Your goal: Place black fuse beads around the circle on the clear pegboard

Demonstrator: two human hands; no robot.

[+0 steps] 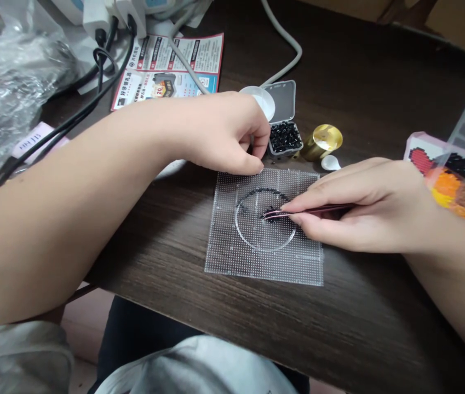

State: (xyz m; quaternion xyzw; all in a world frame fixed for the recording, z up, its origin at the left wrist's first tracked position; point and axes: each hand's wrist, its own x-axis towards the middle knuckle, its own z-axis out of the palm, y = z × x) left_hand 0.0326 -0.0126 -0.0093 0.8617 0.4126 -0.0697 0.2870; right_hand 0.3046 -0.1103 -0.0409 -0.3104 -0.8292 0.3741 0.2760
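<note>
A clear square pegboard [224, 246] lies on the dark table, with a white ring outlined on it and black beads [263, 191] along the ring's far arc. My left hand [232, 131] has curled fingers, its thumb on the board's far edge, holding it. Between the thumb and fingers of my right hand [363, 202] are slim tweezers [318, 210]. Their tips reach a small cluster of black beads [272, 214] inside the ring; whether a bead is between the tips is too small to tell. Just beyond my left fingers stands an open clear box [285, 138] of black beads.
A gold cup [325, 141] and a small white scoop [331, 162] stand behind the board. Trays of coloured beads [458, 183] sit at the right. Printed leaflet [199, 54], black cables [92, 101], a grey cable [290, 44] and plastic wrapping [10, 93] occupy the far left.
</note>
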